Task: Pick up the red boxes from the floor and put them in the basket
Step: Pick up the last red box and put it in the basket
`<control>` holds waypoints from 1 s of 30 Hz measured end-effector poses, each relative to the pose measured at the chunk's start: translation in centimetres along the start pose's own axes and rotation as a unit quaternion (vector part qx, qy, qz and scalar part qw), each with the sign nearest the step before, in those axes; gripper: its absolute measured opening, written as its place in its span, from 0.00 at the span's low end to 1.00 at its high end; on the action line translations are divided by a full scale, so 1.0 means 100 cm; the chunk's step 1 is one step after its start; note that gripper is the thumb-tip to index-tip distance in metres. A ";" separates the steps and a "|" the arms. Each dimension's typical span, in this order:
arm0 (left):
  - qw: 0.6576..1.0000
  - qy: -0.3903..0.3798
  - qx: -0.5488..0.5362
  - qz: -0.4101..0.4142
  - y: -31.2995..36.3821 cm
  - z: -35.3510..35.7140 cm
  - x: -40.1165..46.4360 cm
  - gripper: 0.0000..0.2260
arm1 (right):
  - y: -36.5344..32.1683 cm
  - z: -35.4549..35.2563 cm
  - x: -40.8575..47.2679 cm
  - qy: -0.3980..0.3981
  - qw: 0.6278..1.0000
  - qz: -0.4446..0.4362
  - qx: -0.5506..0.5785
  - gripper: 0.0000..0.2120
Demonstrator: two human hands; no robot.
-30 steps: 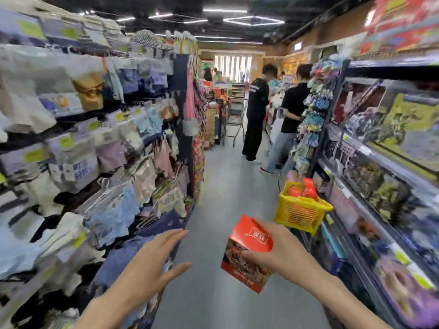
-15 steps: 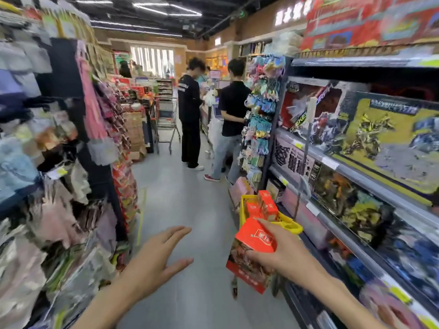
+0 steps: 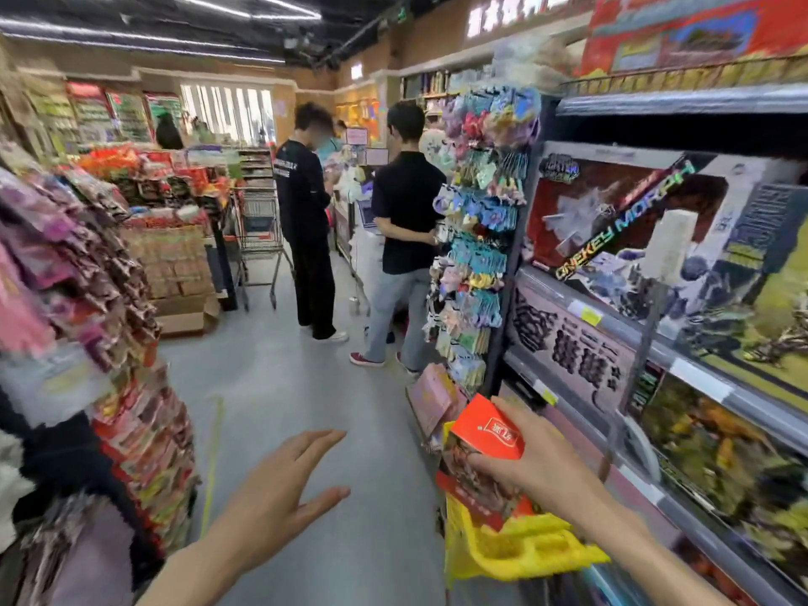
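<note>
Since the frame half a second before, the right hand point(image 3: 531, 463) had carried the red box point(image 3: 483, 457) forward and down, so that the box now hung directly over the yellow basket point(image 3: 520, 548), its lower corner overlapping the basket's near rim; whether it touched the plastic could not be told. Earlier the basket had stood ahead of that hand, with other red boxes showing in it; now it sat just beneath the hand and wrist, and its inside was hidden by the box and blurred by motion. The right hand was clasped around the box, thumb along the printed front face and fingers wrapped over the far side, with the red top flap tilted up toward the shelving point(image 3: 682, 299) of boxed toys on that hand's outer side. The left hand point(image 3: 280, 492) held nothing, as before: palm down, fingers spread and loose, hovering over the grey floor point(image 3: 284, 378), well apart from the box. Its pose had barely changed. Beyond the left hand's outer side ran a rack of hanging packets point(image 3: 109, 299), nearer than before. Ahead of both hands, two people in dark tops point(image 3: 350, 212) stood in the aisle beside a shopping trolley point(image 3: 260, 238), larger in view than earlier.
</note>
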State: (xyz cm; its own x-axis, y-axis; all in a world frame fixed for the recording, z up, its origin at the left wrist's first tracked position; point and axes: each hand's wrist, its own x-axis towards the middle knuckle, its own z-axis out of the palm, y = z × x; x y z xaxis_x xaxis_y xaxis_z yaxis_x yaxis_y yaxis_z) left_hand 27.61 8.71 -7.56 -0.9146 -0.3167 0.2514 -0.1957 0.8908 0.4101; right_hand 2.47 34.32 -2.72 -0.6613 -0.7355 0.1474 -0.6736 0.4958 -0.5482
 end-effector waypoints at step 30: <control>0.846 -0.309 -0.095 0.425 -0.082 0.234 0.587 0.34 | 0.192 0.054 0.243 0.182 0.855 0.483 -0.054 0.48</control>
State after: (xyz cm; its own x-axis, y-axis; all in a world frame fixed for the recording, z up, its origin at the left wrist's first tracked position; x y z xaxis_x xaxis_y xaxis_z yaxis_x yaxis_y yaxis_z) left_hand -32.70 -9.59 -16.68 -0.7186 0.6940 0.0449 0.6314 0.6240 0.4604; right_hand -24.77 23.48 -14.11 -0.9718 0.2238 -0.0746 0.2316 0.8450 -0.4820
